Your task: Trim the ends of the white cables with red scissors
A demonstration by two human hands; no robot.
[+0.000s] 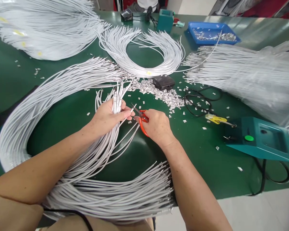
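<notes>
A glossy green worktop [221,166] is seen filling most of the view, with overhead light reflected along its far edge. A pale floor [267,208] is shown beyond its near edge at lower right. Red shapes are glimpsed behind the worktop.

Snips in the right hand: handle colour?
Orange-red handles on the snips, gripped by the right hand. Head view, the only one.
</notes>
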